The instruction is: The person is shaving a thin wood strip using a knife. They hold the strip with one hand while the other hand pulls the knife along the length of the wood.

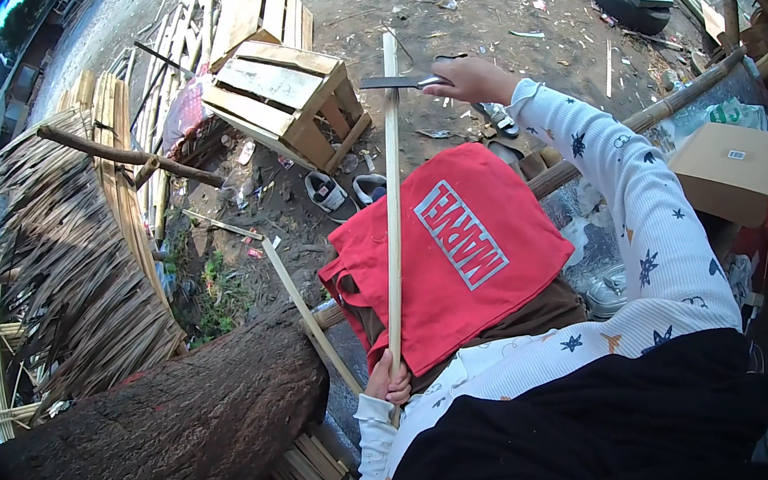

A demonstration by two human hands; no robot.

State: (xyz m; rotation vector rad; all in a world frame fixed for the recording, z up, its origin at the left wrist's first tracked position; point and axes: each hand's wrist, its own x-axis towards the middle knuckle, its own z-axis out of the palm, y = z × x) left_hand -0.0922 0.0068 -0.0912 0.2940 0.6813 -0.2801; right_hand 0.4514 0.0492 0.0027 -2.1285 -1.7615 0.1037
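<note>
Over the left part of the red cloth (pixel 492 234) runs a pale strip (pixel 392 209), gripped near the cloth's lower left corner by the left hand (pixel 389 381). Beyond the cloth, the right hand (pixel 472 81) clasps a knife (pixel 405 81), blade crossing the strip.

The head fisheye looks down over a wooden strip (pixel 392 209).
</note>
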